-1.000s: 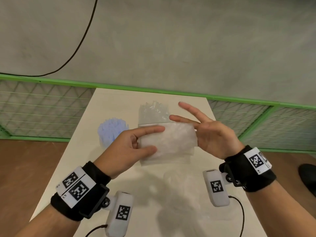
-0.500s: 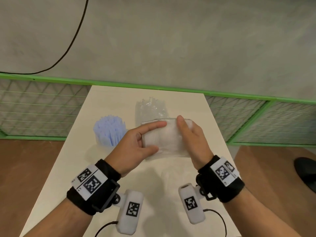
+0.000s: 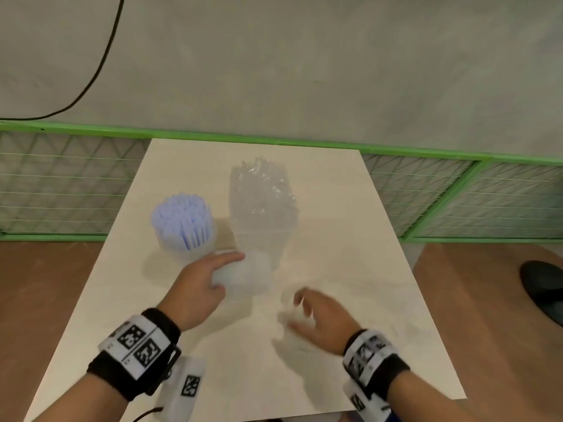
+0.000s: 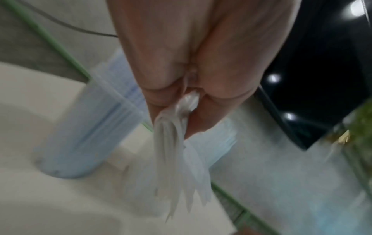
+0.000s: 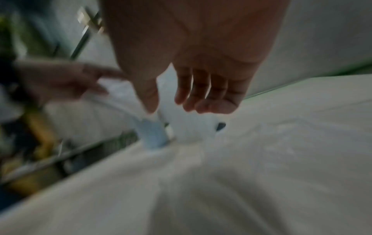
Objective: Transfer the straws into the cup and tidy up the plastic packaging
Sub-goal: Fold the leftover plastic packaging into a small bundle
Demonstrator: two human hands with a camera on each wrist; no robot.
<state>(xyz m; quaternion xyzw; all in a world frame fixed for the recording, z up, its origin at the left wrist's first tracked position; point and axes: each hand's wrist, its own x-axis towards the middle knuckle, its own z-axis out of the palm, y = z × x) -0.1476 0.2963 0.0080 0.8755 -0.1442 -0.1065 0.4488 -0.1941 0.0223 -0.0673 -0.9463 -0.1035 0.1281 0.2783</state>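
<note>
Your left hand (image 3: 199, 289) pinches folded, milky translucent plastic film packaging (image 3: 246, 277) with a soft sheen; from the left wrist its creased layers (image 4: 177, 159) look glossy and thin. Beside it stands your clear, smooth plastic cup (image 3: 190, 249) of pale blue plastic straws (image 3: 182, 219), matt and ribbed-looking as a bundle. Behind it, the crinkled transparent plastic wrap (image 3: 263, 196) glints with small highlights. Your pale wood-grain tabletop (image 3: 335, 233) looks smooth and matt. The black wrist straps (image 3: 131, 373) appear to be cloth.
</note>
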